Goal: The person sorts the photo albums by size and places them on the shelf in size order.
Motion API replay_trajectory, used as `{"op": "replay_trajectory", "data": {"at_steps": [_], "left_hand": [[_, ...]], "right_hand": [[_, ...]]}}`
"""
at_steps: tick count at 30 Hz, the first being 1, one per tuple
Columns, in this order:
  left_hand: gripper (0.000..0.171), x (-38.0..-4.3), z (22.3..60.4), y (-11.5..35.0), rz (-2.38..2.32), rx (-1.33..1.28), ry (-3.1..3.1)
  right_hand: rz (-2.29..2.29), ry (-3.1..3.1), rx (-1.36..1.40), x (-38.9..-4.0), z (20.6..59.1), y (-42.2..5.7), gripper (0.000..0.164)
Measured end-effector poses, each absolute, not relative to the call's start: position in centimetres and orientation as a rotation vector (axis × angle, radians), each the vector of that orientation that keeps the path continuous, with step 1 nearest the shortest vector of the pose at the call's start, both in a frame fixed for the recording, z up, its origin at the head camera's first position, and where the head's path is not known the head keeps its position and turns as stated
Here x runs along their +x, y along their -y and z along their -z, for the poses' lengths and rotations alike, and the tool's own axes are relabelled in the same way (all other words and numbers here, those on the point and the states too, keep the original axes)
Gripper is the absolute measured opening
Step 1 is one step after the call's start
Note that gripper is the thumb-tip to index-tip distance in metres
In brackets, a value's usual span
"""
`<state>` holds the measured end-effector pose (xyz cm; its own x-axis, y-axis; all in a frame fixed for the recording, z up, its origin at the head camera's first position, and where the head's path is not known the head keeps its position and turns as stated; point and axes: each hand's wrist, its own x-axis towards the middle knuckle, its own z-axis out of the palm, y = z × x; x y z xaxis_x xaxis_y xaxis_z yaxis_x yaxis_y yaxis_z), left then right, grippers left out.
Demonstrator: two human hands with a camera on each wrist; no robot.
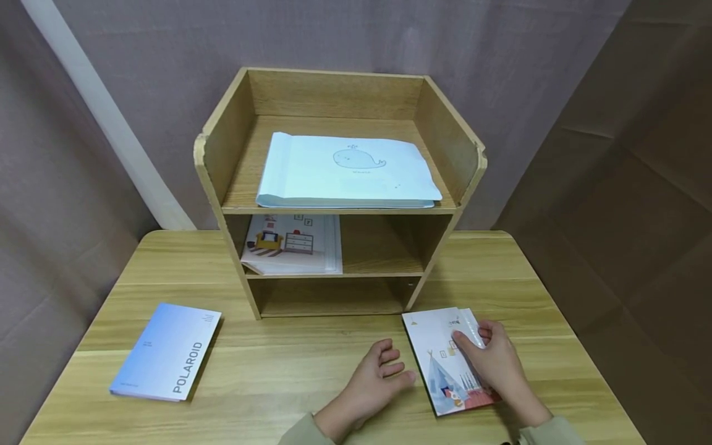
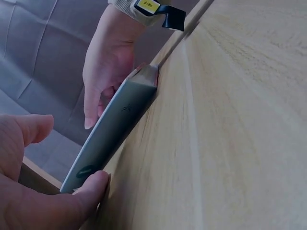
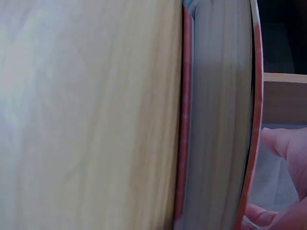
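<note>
A thick book (image 1: 439, 371) with a tent picture on its white cover lies on the table, front right. Its page block (image 3: 223, 115) shows in the right wrist view. My right hand (image 1: 497, 364) holds its right side, thumb on the cover and fingers at the edge. To the left of the book is my left hand (image 1: 369, 383), fingers loosely bent and apart. Its thumb comes close to the spine (image 2: 122, 112) in the left wrist view; whether it touches cannot be told.
A wooden shelf (image 1: 334, 278) stands at the back. On its top level lies a whale-cover book (image 1: 356, 170); another illustrated book (image 1: 295, 244) sits on the left of the middle level. A blue-white POLAROID book (image 1: 167, 352) lies at the table's left.
</note>
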<state>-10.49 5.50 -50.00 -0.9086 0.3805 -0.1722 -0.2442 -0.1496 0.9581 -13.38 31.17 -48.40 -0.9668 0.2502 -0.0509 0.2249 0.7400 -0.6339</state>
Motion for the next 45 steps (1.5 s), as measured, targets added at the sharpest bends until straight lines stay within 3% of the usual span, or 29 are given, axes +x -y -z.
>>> {"op": "replay_trajectory", "data": {"at_steps": [23,34,37,41,45], "left_hand": [[0.074,-10.2,50.1,-6.3,-2.078,0.254,-1.584],[0.064,-10.2,50.5,-6.1,-2.079,0.314,-1.541],[0.06,-10.3,50.6,-5.9,-2.058,0.305,-1.567],[0.053,-10.4,50.5,-5.6,-2.033,0.289,-1.581],[0.049,-10.5,50.3,-5.0,-2.015,0.288,-1.588]], "right_hand": [[-0.936,3.02,-0.417,-13.4,47.7,-31.2,0.093],[-1.01,3.059,-0.441,-13.1,47.9,-31.2,0.08],[-1.066,3.043,-0.45,-13.1,47.9,-31.0,0.07],[-1.225,2.967,-0.457,-13.0,47.7,-30.4,0.061],[-1.5,2.84,-0.471,-12.7,47.3,-29.9,0.063]]}}
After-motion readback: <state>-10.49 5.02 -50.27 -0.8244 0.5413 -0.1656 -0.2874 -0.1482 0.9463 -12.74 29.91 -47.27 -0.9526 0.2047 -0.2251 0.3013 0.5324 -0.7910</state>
